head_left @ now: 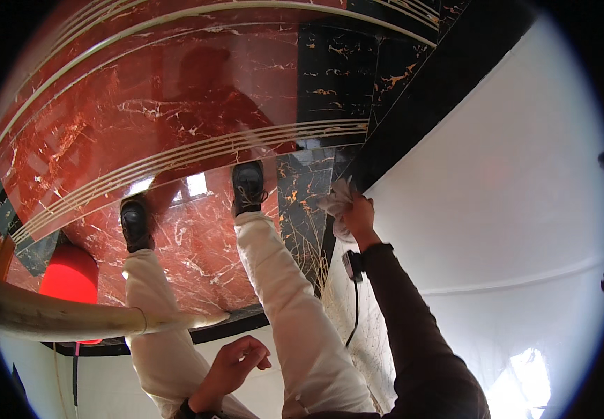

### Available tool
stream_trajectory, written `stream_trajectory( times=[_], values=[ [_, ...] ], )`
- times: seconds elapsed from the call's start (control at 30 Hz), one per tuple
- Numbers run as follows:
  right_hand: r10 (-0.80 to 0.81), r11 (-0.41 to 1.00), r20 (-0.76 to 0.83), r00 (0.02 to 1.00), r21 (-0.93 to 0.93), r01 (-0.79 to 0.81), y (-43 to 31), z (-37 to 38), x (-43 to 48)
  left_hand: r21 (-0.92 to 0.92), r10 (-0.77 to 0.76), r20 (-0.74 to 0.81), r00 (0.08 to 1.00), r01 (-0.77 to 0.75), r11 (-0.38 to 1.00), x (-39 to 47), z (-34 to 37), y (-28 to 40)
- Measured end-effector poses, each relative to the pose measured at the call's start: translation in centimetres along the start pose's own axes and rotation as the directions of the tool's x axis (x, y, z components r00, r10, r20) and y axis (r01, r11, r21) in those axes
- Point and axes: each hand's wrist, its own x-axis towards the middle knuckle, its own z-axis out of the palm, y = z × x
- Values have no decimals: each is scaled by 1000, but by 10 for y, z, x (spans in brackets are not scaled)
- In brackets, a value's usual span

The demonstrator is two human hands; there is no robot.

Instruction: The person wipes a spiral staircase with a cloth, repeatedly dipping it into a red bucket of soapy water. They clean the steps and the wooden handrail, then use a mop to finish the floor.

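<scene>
My right hand point(360, 213) reaches out to the right and grips a crumpled grey cloth point(337, 199). The cloth lies against the black skirting point(385, 162) at the foot of the white wall point(490, 209). Around my right wrist is a dark strap, and a small black device point(352, 266) with a cable hangs beside it. My left hand point(239, 361) hovers in front of my legs, its fingers curled in and nothing seen in them. Both my black shoes point(248, 183) stand on polished red marble point(197, 251).
Pale parallel strips point(197, 152) cross the red and black marble at a step's edge. Thin dry stalks point(312, 241) rise by the wall, close to my right leg. A red container point(71, 272) stands at left, partly behind a thick pale pole point(71, 317).
</scene>
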Motion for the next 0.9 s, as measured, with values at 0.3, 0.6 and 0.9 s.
stream_trajectory(
  times=[0.3,0.6,0.9],
  values=[
    [-538,843,-654,531,-408,351,-94,-174,138,2,19,-23,1000,-19,1000,4,3,1],
    [-366,886,-366,856,-418,200,-47,-51,120,-36,58,-27,998,-59,998,11,11,6],
    [-437,894,-313,843,-45,446,-6,-41,26,-28,63,30,998,-63,998,-6,-7,7]
  ],
)
